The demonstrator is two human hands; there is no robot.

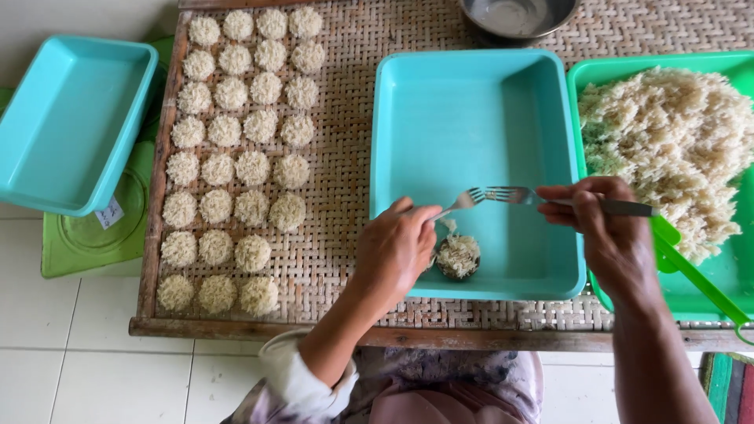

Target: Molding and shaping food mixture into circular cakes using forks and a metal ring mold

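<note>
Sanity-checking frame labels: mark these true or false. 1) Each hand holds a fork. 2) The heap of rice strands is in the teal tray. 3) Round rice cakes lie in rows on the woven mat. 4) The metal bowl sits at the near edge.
1) True: left hand and right hand each hold a fork.
2) False: the rice heap is in the green tray; the teal tray holds one small mould.
3) True: rice cakes on the woven mat.
4) False: the metal bowl is at the far edge.
</note>
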